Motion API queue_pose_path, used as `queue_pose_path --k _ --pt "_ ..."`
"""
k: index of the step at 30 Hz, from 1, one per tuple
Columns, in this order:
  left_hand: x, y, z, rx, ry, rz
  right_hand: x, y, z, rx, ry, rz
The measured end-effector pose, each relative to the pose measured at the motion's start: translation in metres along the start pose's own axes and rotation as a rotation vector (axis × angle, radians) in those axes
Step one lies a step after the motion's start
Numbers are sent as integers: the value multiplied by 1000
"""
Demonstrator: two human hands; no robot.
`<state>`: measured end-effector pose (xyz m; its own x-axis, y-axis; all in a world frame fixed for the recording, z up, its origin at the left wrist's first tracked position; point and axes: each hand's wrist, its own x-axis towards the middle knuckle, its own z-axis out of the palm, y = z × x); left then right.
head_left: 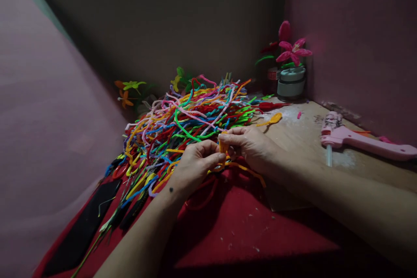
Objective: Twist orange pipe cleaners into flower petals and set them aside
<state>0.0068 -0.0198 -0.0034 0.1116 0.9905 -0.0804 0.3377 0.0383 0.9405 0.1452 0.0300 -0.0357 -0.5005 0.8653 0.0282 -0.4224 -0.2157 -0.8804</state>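
Observation:
Both my hands meet over the near edge of a heap of coloured pipe cleaners (195,115). Between the fingertips of my left hand (198,160) and my right hand (246,143) is an orange pipe cleaner (223,144), pinched from both sides. One loose orange end trails out to the right beneath my right hand. My fingers partly cover the held piece, so its exact shape is hidden. On the board to the right lies a finished-looking orange petal shape (275,118) on a stem.
A pink glue gun (368,139) lies at the right on a wooden board (302,126). Behind it, a pink flower (294,51) stands in a grey jar (291,84). A black phone-like slab (84,226) and several tools lie left on the red cloth (234,230).

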Motion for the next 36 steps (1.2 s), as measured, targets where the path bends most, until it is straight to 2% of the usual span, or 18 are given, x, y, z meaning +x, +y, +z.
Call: queue_pose_path --k 2,8,12,18,23,28,33,36 --pt "0 -1 0 3 -17 -2 0 -1 0 4 -16 0" --pt "-3 1 -2 87 -60 26 1 -1 3 41 76 53" --pt "-2 1 -5 99 -78 36 4 0 4 115 78 124" --pt "-2 4 -8 69 -61 -35 5 -4 -2 28 -14 23" --pt "-2 6 -8 114 -65 -29 1 -9 -1 -183 74 -26" --pt "-2 6 -8 24 -98 -69 0 -5 2 -124 99 -50" --pt "-2 2 -11 -104 -112 -74 1 -7 2 -168 24 -132" --pt "-1 1 -12 -126 -88 -51 -2 -9 3 -177 -8 -68"
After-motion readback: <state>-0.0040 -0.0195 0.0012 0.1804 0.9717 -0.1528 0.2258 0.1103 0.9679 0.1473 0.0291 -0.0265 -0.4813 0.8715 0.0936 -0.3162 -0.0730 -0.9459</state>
